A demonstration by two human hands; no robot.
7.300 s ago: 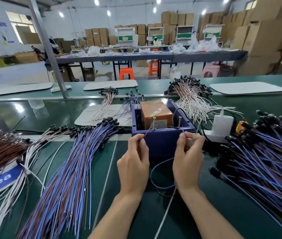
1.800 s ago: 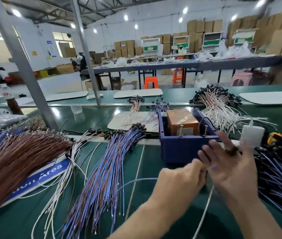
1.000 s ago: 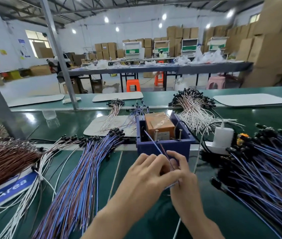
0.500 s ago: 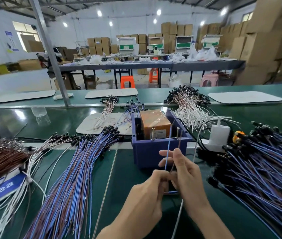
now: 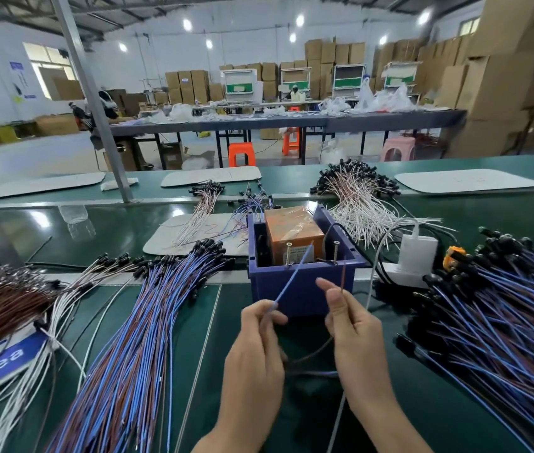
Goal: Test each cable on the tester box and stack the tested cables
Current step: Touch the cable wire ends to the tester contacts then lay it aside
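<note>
Drawn apart since a moment ago, the hands each carry one end of the cable (image 5: 291,275). The left hand (image 5: 259,331) pinches the blue lead between thumb and forefinger, and the right hand (image 5: 350,325) pinches the brown lead (image 5: 343,273) the same way. The cable is held just in front of the box (image 5: 301,289), its ends raised off the worktop (image 5: 422,403) and its middle sagging in a loop between the wrists.

It looks light and limp, so a pinch close behind each tip seems the sound hold; gripped further back, the end would likely droop. The blue lead slants up and to the right, with its tip near the left screw (image 5: 288,253); whether they touch cannot be told. The brown lead stands nearly upright, its tip short of the right screw (image 5: 336,251). What seems to be the tested stack (image 5: 134,338) lies to the left.
</note>
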